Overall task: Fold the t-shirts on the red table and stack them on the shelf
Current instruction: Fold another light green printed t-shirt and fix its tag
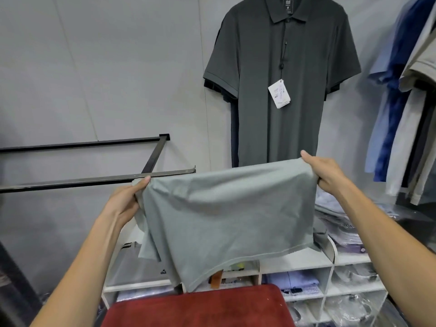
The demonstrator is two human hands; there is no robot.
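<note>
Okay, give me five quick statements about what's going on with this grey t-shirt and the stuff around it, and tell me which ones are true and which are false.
1. Both hands hold the light grey t-shirt in the air, the left hand at one top corner and the right hand at the other. True.
2. The t-shirt lies flat on the red table. False: it hangs above the table's far edge, held up.
3. A dark grey polo shirt hangs on the wall behind, with a white tag on it. True.
4. The white shelf unit stands beyond the red table. True.
5. The black metal rail on the left carries several shirts. False: it is bare in view.
</note>
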